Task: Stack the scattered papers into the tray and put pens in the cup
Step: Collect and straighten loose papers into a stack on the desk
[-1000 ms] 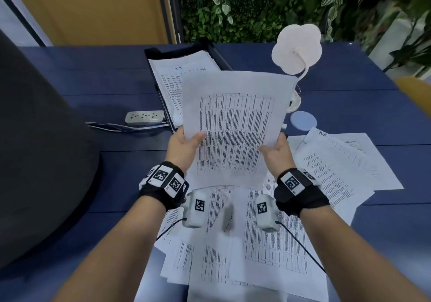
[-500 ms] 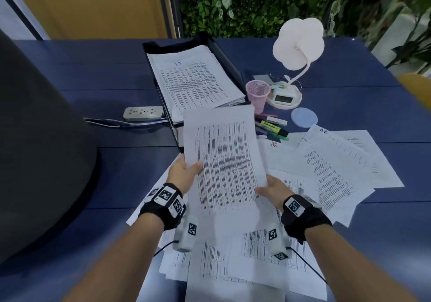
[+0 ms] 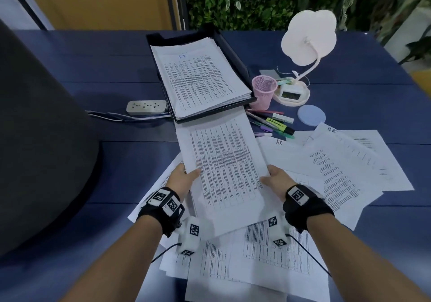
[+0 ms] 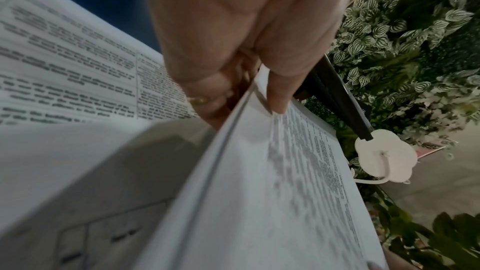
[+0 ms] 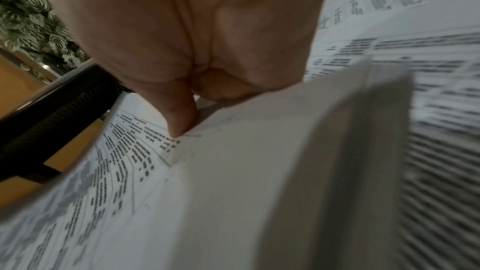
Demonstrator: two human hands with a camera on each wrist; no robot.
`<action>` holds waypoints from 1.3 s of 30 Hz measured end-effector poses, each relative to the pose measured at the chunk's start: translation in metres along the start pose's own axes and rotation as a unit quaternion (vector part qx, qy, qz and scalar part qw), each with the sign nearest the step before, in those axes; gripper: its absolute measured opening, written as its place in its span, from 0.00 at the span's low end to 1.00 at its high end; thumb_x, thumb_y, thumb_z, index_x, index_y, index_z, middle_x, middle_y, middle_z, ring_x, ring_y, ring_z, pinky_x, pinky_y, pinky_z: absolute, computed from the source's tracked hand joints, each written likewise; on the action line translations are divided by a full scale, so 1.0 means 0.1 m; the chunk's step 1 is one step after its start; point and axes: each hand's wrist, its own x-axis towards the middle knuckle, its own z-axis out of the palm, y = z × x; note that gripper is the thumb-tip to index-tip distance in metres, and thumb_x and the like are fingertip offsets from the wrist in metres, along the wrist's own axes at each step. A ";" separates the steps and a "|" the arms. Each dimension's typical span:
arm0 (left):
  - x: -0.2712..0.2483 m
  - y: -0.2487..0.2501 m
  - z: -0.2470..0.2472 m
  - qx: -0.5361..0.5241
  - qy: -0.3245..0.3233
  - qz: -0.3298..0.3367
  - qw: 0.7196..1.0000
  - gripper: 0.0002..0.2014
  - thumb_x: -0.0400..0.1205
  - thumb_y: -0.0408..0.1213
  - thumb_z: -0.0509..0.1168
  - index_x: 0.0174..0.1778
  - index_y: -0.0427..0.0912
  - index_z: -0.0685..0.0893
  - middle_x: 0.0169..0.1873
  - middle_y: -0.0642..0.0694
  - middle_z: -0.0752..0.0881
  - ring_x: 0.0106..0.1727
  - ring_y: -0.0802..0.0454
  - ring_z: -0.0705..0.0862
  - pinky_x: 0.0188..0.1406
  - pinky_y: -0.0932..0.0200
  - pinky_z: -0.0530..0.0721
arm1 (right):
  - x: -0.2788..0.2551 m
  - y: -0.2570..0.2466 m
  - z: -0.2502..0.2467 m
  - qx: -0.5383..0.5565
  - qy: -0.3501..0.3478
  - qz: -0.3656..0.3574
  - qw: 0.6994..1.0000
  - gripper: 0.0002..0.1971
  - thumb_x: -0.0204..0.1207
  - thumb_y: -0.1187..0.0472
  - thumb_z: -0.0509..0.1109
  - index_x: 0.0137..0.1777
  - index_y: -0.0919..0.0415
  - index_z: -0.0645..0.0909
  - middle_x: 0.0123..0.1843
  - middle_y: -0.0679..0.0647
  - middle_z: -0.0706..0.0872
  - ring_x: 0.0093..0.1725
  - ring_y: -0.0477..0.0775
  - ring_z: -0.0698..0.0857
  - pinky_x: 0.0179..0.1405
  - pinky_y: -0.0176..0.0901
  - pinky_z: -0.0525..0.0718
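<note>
1. the left hand (image 3: 181,180) is pinching the left edge of a printed sheaf of paper (image 3: 224,168), thumb lying on top and fingers curling underneath.
2. the right hand (image 3: 276,180) is gripping the sheaf's right edge the same way, thumb pressing on the print.
3. the sheaf is hanging just above the table, its far end reaching up to the near lip of the black tray (image 3: 227,45).
4. the tray is already holding a thick stack of pages (image 3: 198,80), the top one marked in blue ink.
5. scattered papers (image 3: 338,168) are lying overlapped under and to the right of both wrists.
6. a pink mesh cup (image 3: 263,91) is standing just right of the tray, and the pens (image 3: 272,122) are lying on the blue table (image 3: 93,68) just in front of it.
7. a white lamp (image 3: 307,38) is standing beyond the cup, a power strip (image 3: 146,107) is sitting left of the tray, and a round blue coaster (image 3: 311,116) is lying near the pens.
</note>
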 end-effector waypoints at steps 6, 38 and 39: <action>-0.02 0.14 -0.06 -0.021 -0.071 -0.040 0.996 0.12 0.84 0.26 0.60 0.63 0.36 0.79 0.55 0.42 0.87 0.52 0.43 0.87 0.51 0.49 0.85 | 0.37 -0.40 -0.08 0.001 0.008 -0.010 1.000 0.11 0.79 0.69 0.63 0.60 0.65 0.79 0.60 0.64 0.85 0.58 0.65 0.84 0.65 0.61 0.80; 1.04 0.61 -0.22 0.100 0.156 0.117 0.976 0.10 0.73 0.33 0.73 0.48 0.43 0.85 0.42 0.47 0.86 0.39 0.49 0.84 0.39 0.61 0.83 | 1.35 -1.32 0.13 0.356 0.090 0.052 0.929 0.09 0.83 0.74 0.54 0.57 0.66 0.73 0.61 0.76 0.79 0.40 0.65 0.90 0.34 0.51 0.87; 1.03 0.59 -0.21 0.148 0.154 0.123 0.969 0.08 0.74 0.32 0.72 0.48 0.42 0.87 0.45 0.47 0.86 0.42 0.50 0.84 0.41 0.65 0.80 | 1.40 -1.28 0.13 0.388 0.070 0.054 0.917 0.12 0.85 0.72 0.49 0.63 0.68 0.70 0.68 0.75 0.75 0.57 0.73 0.84 0.50 0.59 0.83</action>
